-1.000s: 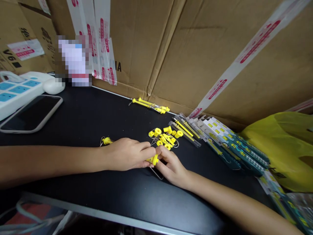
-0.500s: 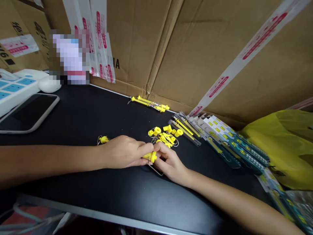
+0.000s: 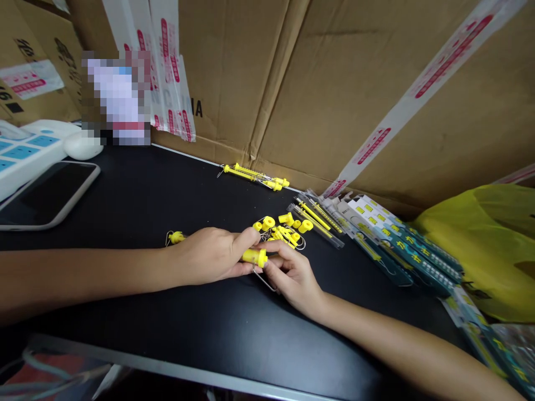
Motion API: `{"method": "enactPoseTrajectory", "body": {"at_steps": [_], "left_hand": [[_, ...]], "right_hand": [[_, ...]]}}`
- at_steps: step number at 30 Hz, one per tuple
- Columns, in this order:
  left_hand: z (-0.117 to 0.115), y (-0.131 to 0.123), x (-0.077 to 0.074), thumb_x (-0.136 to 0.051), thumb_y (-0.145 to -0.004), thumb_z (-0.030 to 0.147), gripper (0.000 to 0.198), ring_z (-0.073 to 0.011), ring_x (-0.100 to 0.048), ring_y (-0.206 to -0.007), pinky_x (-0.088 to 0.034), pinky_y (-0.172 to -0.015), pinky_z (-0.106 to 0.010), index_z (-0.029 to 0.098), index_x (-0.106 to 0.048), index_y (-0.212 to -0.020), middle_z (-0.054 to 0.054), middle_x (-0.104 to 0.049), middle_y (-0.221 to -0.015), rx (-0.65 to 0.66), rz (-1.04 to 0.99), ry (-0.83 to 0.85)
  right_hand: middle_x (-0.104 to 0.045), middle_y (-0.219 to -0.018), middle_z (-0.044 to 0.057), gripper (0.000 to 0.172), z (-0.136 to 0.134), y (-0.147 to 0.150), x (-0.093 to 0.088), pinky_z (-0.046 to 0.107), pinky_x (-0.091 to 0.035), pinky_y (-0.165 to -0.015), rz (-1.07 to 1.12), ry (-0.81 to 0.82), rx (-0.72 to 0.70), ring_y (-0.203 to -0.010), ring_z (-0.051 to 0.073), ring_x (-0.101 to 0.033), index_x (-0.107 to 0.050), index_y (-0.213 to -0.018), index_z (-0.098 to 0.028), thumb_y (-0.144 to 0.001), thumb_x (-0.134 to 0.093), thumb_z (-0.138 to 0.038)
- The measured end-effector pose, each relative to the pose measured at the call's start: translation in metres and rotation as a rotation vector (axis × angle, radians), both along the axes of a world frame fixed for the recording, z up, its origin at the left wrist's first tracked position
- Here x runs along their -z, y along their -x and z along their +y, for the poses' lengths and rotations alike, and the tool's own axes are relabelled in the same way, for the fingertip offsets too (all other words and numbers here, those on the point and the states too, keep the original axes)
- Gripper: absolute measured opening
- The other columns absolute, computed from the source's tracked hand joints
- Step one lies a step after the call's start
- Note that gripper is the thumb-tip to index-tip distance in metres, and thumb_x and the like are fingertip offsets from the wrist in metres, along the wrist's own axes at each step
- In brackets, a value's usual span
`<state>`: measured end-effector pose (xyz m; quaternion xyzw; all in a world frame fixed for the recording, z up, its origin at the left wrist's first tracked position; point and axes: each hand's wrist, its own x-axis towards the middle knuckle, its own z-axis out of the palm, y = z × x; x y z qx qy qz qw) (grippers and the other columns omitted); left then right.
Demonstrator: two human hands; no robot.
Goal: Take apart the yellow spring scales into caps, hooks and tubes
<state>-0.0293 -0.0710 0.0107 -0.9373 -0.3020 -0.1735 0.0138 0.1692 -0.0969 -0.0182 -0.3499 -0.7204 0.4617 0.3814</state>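
Observation:
My left hand [image 3: 215, 253] is wrapped round a spring scale [image 3: 254, 257], a tube with yellow ends. One yellow end with a wire hook shows beyond the wrist, and the thick yellow cap sticks out past the thumb. A wire loop hangs below that cap. At the cap end is my right hand [image 3: 295, 273], its fingers bent and its fingertips touching the cap. Most of the tube is hidden in the left palm. Just behind the hands lies a pile of yellow caps and wire hooks [image 3: 288, 229].
Finished-looking spring scales [image 3: 254, 175] lie by the cardboard wall [image 3: 355, 83]. Clear tubes [image 3: 315, 220] and boxed scales [image 3: 401, 239] are at the right, beside a yellow bag [image 3: 480, 250]. A phone [image 3: 45, 192] and a power strip [image 3: 29, 145] stand left on the black table [image 3: 251, 345].
My left thumb has lifted slightly off the yellow cap, so more of the cap shows. My right fingers have shifted a little at its end.

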Motion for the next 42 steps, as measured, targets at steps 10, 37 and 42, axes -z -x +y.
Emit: {"method": "enactPoseTrajectory", "body": {"at_steps": [10, 37, 42], "left_hand": [[-0.004, -0.004, -0.003, -0.047, -0.091, 0.033, 0.025, -0.0169, -0.063, -0.058, -0.036, -0.044, -0.024, 0.016, -0.043, -0.109, 0.001, -0.062, -0.071, 0.005, 0.18, -0.249], [0.003, 0.004, -0.004, -0.044, -0.093, 0.034, 0.027, -0.0148, -0.06, -0.057, -0.031, -0.045, -0.024, 0.016, -0.043, -0.112, 0.002, -0.061, -0.071, 0.124, 0.193, -0.247], [0.002, 0.0, -0.003, -0.048, -0.091, 0.037, 0.021, -0.0144, -0.06, -0.056, -0.031, -0.046, -0.023, 0.016, -0.045, -0.093, 0.003, -0.06, -0.068, 0.073, 0.144, -0.16]], "right_hand": [[-0.038, -0.052, -0.01, 0.015, 0.005, 0.002, 0.001, 0.014, -0.024, -0.034, 0.107, 0.263, -0.088, -0.036, 0.003, -0.029, -0.044, -0.093, -0.022, -0.093, -0.045, -0.037], [-0.034, -0.051, -0.01, 0.016, 0.011, -0.002, -0.005, 0.018, -0.02, -0.037, 0.001, 0.192, -0.177, -0.037, 0.004, -0.028, -0.045, -0.091, -0.02, -0.094, -0.043, -0.035], [-0.043, -0.056, -0.008, 0.007, 0.011, -0.004, -0.004, 0.018, -0.026, -0.041, -0.065, 0.065, -0.135, -0.04, 0.004, -0.035, -0.047, -0.091, -0.02, -0.092, -0.045, -0.026]]}}
